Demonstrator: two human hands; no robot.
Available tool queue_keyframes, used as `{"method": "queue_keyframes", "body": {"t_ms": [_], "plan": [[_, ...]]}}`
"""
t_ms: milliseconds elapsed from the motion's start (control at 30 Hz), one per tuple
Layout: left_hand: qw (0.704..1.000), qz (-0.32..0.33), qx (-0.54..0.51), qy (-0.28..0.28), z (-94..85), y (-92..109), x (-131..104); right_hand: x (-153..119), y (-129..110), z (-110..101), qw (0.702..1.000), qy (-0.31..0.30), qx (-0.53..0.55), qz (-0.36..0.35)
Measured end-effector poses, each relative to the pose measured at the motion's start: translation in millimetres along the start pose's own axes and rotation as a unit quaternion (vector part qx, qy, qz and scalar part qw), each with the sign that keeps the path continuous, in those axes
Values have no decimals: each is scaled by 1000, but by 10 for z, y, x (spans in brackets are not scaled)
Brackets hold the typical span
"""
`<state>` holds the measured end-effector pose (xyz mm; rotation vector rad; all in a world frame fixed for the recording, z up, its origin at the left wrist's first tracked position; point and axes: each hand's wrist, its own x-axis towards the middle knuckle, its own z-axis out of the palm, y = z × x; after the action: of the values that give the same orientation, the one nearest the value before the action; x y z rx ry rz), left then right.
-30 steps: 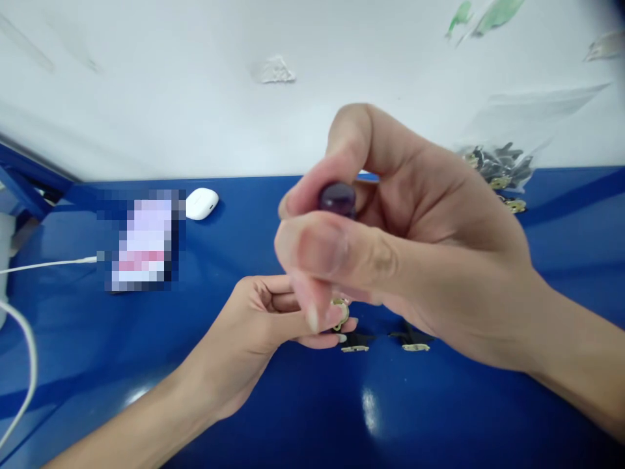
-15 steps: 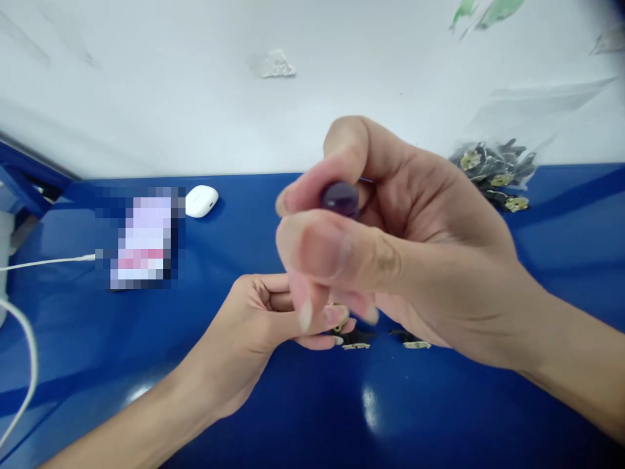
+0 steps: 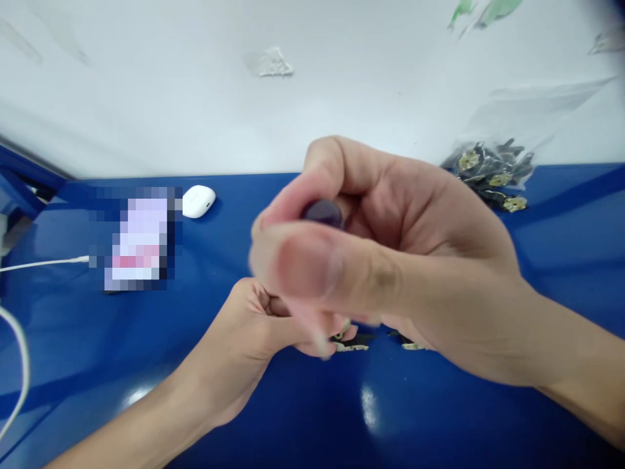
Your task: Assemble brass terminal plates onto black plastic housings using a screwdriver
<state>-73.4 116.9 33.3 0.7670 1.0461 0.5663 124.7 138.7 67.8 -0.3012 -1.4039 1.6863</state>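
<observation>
My right hand (image 3: 415, 241) is raised close to the camera, thumb and fingers closed around a dark purple piece with a rounded, glossy end (image 3: 323, 213). The rest of that piece is hidden in the grip. Behind and below it, my left hand (image 3: 266, 329) is closed at the fingertips on a small gold-coloured metal part (image 3: 343, 327), mostly covered by the fingers. Just under the fingertips, a black-and-gold part (image 3: 354, 346) shows on the blue table (image 3: 303, 410). Another such part (image 3: 414, 345) lies to its right, partly behind my right hand.
A clear bag (image 3: 508, 163) of black-and-gold parts stands at the back right against the white wall (image 3: 170, 85). On the left lie a blurred-out phone (image 3: 141, 238) with a white cable (image 3: 43, 264) and a white earbud case (image 3: 199, 201).
My right hand has shifted left and slightly down with the dark piece, covering more of my left fingertips. My left hand stays nearly in place.
</observation>
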Motion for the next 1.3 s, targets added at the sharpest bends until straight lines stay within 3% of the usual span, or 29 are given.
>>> {"method": "queue_keyframes", "body": {"t_ms": [100,200,333,433,600,800,967,1133,1300], "plan": [[1000,-7,5,5,2,-13,-3,62,-64,18,997,-7,31,67],[1000,-3,1,14,3,-25,-3,123,-106,36,995,-31,52,80],[1000,1,-6,13,8,-19,-5,117,-84,37,999,31,15,12],[1000,6,-8,13,7,-11,-5,77,-72,19,998,12,28,-53],[1000,6,-2,25,-2,-25,6,84,-144,13,996,18,44,73],[999,11,-12,33,0,-21,6,107,-124,2,1000,17,1,19],[999,1,-22,27,-8,-15,5,107,-89,-3,998,46,31,36],[999,-1,-44,22,-15,-31,-13,133,-122,-84,995,2,28,92],[998,20,-57,17,-14,-47,-12,102,-118,-102,1000,-6,-29,-8]]}}
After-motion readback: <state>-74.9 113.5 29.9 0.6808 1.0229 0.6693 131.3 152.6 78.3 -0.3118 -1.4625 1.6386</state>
